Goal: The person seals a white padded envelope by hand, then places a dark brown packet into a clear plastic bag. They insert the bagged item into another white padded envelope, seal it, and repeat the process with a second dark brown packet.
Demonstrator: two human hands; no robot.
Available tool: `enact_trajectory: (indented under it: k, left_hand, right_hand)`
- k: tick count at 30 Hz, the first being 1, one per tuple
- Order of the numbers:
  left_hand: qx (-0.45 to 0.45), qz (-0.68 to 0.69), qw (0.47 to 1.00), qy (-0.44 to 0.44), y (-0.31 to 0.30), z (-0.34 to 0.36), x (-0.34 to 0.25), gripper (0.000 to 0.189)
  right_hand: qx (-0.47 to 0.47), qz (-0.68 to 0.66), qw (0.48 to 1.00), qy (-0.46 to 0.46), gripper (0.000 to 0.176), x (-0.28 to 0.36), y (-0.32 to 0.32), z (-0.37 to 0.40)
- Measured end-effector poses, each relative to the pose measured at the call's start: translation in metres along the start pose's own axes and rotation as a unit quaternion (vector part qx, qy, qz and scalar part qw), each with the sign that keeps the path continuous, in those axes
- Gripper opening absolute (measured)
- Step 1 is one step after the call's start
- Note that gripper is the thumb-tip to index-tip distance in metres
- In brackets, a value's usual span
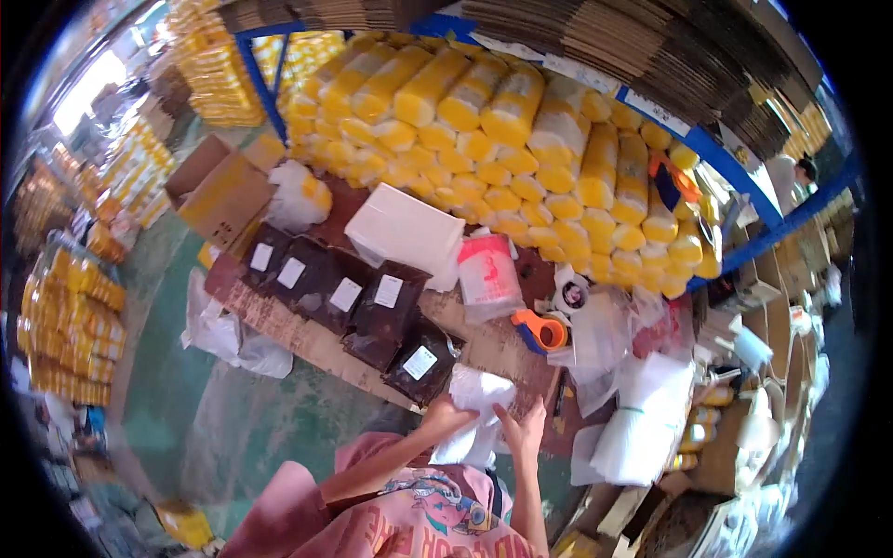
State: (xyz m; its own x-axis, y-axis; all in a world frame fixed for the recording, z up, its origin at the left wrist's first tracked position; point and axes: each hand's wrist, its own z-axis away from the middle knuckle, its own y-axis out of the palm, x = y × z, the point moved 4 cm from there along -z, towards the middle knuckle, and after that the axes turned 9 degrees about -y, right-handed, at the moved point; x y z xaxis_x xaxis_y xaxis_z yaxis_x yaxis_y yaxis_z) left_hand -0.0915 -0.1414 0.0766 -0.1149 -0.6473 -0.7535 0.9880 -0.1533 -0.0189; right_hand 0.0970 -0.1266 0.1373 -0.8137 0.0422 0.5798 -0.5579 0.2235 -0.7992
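My left hand (445, 416) holds the left side of a white plastic bag (476, 395) at the near edge of the workbench (372, 369). On the bag's right side, my right hand (523, 426) has its thumb against the plastic and its fingers raised. Just beyond the bag lies a dark package (423, 361) with a white label. Several more dark labelled packages (386, 302) run in a row to the upper left. The bag's contents cannot be made out.
Behind the packages are a white box (405, 226) and a pink-and-white bag (490, 277). An orange-and-blue tape dispenser (541, 331) and clear plastic bags (600, 339) lie to the right. Yellow rolls (521, 167) fill the rack (744, 186). An open carton (220, 200) stands left.
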Motion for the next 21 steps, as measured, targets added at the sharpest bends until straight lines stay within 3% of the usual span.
enact_trajectory:
  k: [1, 2, 3, 4, 5, 6, 8, 9, 10, 12, 13, 14, 15, 16, 17, 18, 19, 21]
  left_hand:
    - [-0.059, -0.131, 0.990, 0.012, -0.005, 0.008, -0.030, 0.056]
    - [-0.121, -0.256, 0.959, 0.030, -0.012, 0.018, -0.060, 0.055]
    - [-0.058, -0.270, 0.955, 0.109, -0.014, 0.032, -0.084, 0.047]
    - [0.017, -0.359, 0.924, 0.129, 0.003, 0.025, -0.083, 0.051]
    - [0.018, -0.402, 0.906, 0.135, 0.011, 0.029, -0.077, 0.058]
    - [0.020, -0.442, 0.885, 0.142, 0.006, 0.049, -0.100, 0.066]
    - [0.062, -0.409, 0.891, 0.187, 0.001, 0.058, -0.102, 0.078]
    - [0.191, -0.358, 0.893, 0.192, -0.004, 0.065, -0.115, 0.064]
    - [0.264, -0.244, 0.882, 0.304, 0.013, 0.053, -0.069, 0.048]
    - [0.380, -0.303, 0.847, 0.217, 0.000, 0.068, -0.065, 0.034]
    - [0.417, -0.388, 0.813, 0.124, -0.012, 0.070, -0.066, 0.030]
    - [0.424, -0.334, 0.823, 0.180, -0.027, 0.063, -0.047, 0.027]
    - [0.372, -0.226, 0.857, 0.277, -0.033, 0.048, 0.002, 0.028]
    - [0.437, -0.301, 0.828, 0.181, -0.060, 0.043, -0.026, 0.028]
    - [0.410, -0.346, 0.844, 0.002, -0.082, 0.033, -0.020, 0.028]
    - [0.290, -0.280, 0.911, 0.092, -0.104, 0.022, 0.015, 0.029]
    - [0.241, -0.373, 0.894, 0.064, -0.135, 0.017, 0.011, 0.031]
    - [0.167, -0.397, 0.902, 0.019, -0.184, 0.000, 0.036, 0.026]
  right_hand:
    - [0.122, -0.117, 0.985, 0.037, 0.071, 0.018, -0.004, -0.010]
    - [0.223, -0.375, 0.886, 0.156, 0.066, 0.024, 0.015, -0.001]
    - [0.217, -0.460, 0.837, 0.200, 0.061, 0.044, 0.022, 0.005]
    - [0.209, -0.541, 0.778, 0.243, 0.057, 0.068, 0.032, 0.014]
    - [0.132, -0.649, 0.675, 0.324, 0.056, 0.082, 0.043, 0.015]
    - [0.120, -0.618, 0.661, 0.408, 0.055, 0.108, 0.024, 0.001]
    - [0.082, -0.620, 0.609, 0.489, 0.055, 0.053, 0.052, 0.019]
    - [0.060, -0.600, 0.634, 0.484, 0.062, 0.052, 0.056, 0.019]
    - [0.112, -0.590, 0.650, 0.465, 0.061, 0.005, 0.085, 0.023]
    - [0.043, -0.565, 0.663, 0.488, 0.059, -0.003, 0.101, 0.034]
    - [0.015, -0.589, 0.640, 0.493, 0.058, -0.016, 0.111, 0.045]
    - [-0.014, -0.613, 0.617, 0.493, 0.056, -0.029, 0.118, 0.055]
    - [-0.040, -0.635, 0.583, 0.505, 0.054, -0.024, 0.114, 0.061]
    - [-0.079, -0.643, 0.580, 0.493, 0.044, -0.023, 0.110, 0.064]
    - [-0.090, -0.637, 0.579, 0.500, 0.041, -0.033, 0.106, 0.073]
    - [-0.103, -0.634, 0.577, 0.505, 0.038, -0.046, 0.102, 0.080]
    - [-0.094, -0.612, 0.596, 0.510, 0.031, -0.059, 0.096, 0.084]
    - [-0.063, -0.538, 0.659, 0.521, 0.025, -0.070, 0.083, 0.080]
